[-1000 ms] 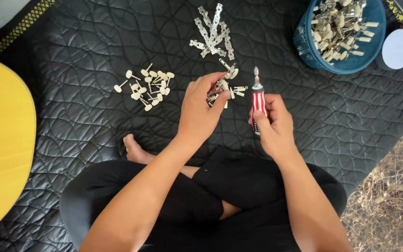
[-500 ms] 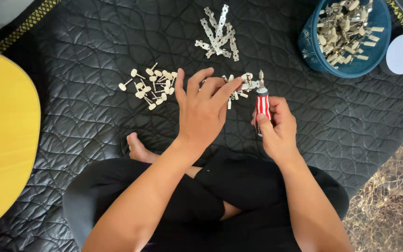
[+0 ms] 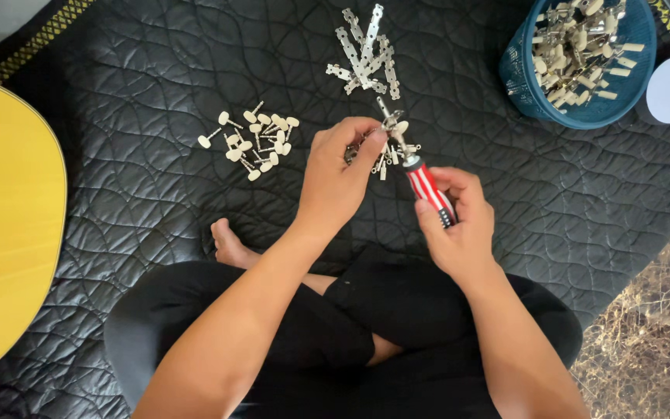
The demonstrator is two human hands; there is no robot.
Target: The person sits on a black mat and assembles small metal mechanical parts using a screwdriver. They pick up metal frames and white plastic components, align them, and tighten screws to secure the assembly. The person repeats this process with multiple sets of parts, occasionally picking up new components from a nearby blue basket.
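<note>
Head view: left hand (image 3: 343, 182) now pinching metal part (image 3: 391, 124), earlier flat; right hand (image 3: 459, 225) grip clenched on screwdriver (image 3: 426, 185).

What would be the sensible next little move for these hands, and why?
Probably turning the screwdriver: the right hand grips its red-and-white striped handle, its tip appears to meet the small metal tuning-peg piece pinched by the left hand, so the tool looks seated.
</note>
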